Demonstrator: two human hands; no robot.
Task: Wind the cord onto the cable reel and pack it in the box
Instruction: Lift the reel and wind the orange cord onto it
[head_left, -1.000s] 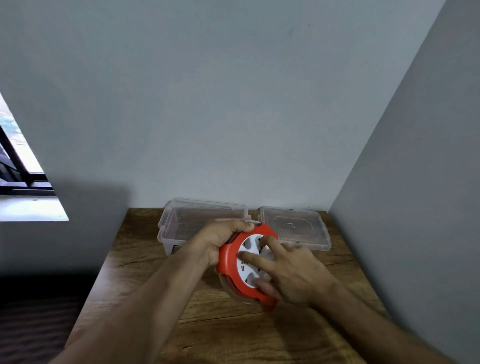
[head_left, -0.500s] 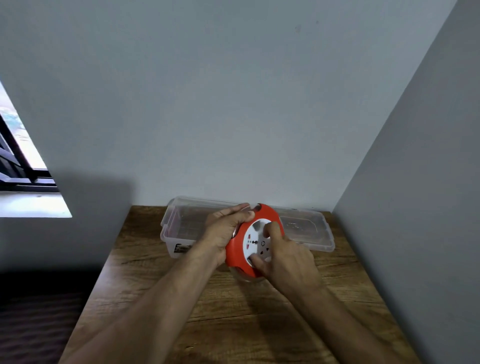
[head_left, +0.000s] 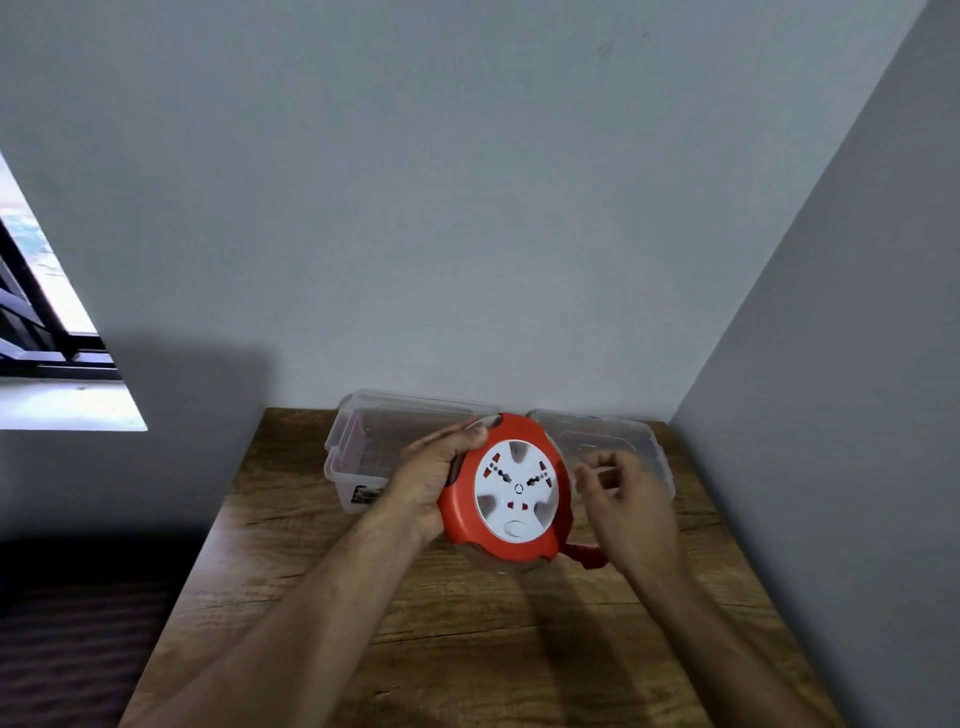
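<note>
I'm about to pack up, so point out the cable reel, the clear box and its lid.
cable reel (head_left: 517, 486), head view, white socket face.
clear box (head_left: 345, 449), head view, left wall.
lid (head_left: 644, 441), head view, right part.

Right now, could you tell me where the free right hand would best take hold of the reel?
Probably by the orange rim on its right edge, opposite the left hand. The reel stands tilted with its white socket face toward the camera, so only the rim gives a firm edge. The right hand hovers just beside it.
</note>
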